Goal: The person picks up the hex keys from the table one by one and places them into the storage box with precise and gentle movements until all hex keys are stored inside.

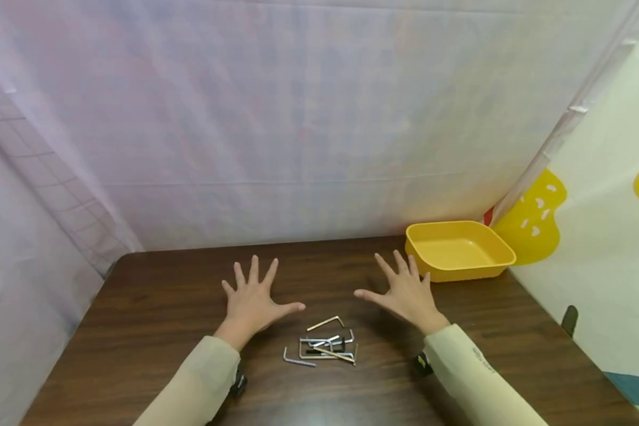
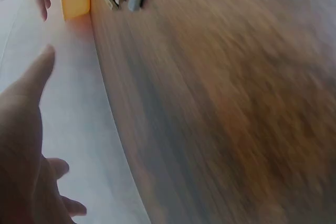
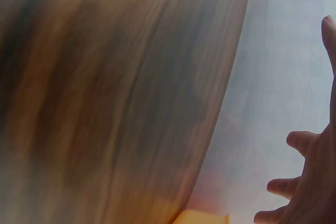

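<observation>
A loose pile of L-shaped hex keys [image 1: 327, 357] lies on the brown table, mostly silver with a black one among them. One brass-toned hex key [image 1: 323, 324] lies just beyond the pile, and a silver hex key [image 1: 299, 361] sits at its left side. My left hand [image 1: 250, 307] is held over the table to the left of the pile, fingers spread wide and holding nothing. On the other side, my right hand [image 1: 406, 296] is spread the same way, its fingertips overlapping the near wall of the yellow bin in the head view.
The yellow bin [image 1: 458, 275] stands at the table's back right corner. A pale curtain [image 1: 298, 130] hangs behind the back edge, with a white sheet bearing yellow shapes along the right. The wood-grain table [image 1: 154, 331] extends around the hands.
</observation>
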Available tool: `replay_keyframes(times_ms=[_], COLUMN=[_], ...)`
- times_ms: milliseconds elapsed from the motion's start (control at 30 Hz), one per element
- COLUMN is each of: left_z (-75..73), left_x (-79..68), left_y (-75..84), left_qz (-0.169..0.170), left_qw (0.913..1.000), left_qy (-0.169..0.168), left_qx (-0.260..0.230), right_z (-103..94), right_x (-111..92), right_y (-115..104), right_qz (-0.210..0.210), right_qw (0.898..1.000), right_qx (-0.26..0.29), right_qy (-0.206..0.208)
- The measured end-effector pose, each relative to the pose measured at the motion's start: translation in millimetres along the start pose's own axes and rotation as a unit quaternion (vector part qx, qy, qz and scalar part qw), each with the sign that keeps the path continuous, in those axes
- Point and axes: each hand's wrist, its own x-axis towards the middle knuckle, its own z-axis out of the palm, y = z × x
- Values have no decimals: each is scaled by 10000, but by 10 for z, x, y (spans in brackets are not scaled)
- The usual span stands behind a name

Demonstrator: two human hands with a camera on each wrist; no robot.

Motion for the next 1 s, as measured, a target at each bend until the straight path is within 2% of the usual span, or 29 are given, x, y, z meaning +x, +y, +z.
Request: replay_keyframes(times_ms=[267, 400, 633, 833, 933, 1000], left_z=[19, 18, 12, 59, 83, 96], left_x=[1, 24, 84, 190, 213, 231], left_y=[230, 371, 668, 938, 1089, 1201], left_qz=[118, 276, 485, 838, 984, 968], left_qw=[9989, 9977, 9940, 9883, 9840, 9820], left_qy=[-350, -357, -489, -618, -703, -712], left_qx=[-302, -501, -847, -1114, -1310, -1453], right_z=[-111, -182, -323, -421, -466, -495], right_x=[-172, -227, -299, -288, -310, -328], right_y=[286, 431, 717, 1005, 1152, 1235], right_qz=[101, 216, 717, 1057, 1418, 1677], right_qw=[9993, 9971, 9889, 9745, 9653, 9587], right_qx=[184, 540, 1204, 1734, 1952, 2082], right_qy=[309, 488, 486, 954, 1000, 969])
